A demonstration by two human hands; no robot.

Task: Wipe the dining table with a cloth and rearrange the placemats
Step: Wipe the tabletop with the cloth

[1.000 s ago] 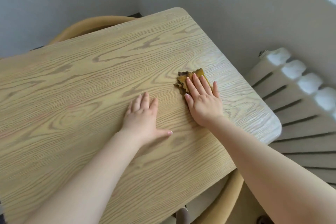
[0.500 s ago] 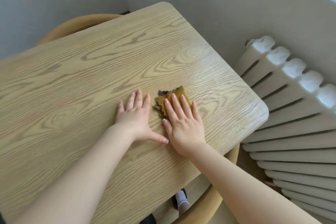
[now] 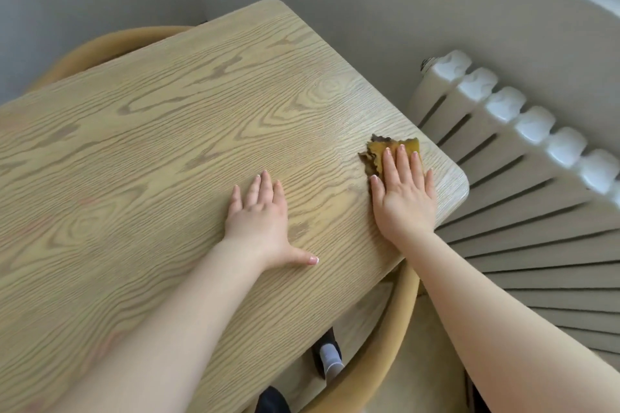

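A light wood-grain dining table fills most of the view. A small mustard-yellow cloth lies near the table's right edge, close to its near right corner. My right hand presses flat on the cloth, fingers stretched out over it, so only the cloth's far and left parts show. My left hand rests flat on the bare tabletop to the left, fingers apart, holding nothing. No placemats are in view.
A white ribbed radiator stands against the wall right of the table. A yellow curved chair sits under the near right corner, another chair back beyond the far edge. A foot in a white sock shows below.
My right hand has slid the cloth to the right, away from my left hand and toward the table's right edge. My left hand stays flat in place.
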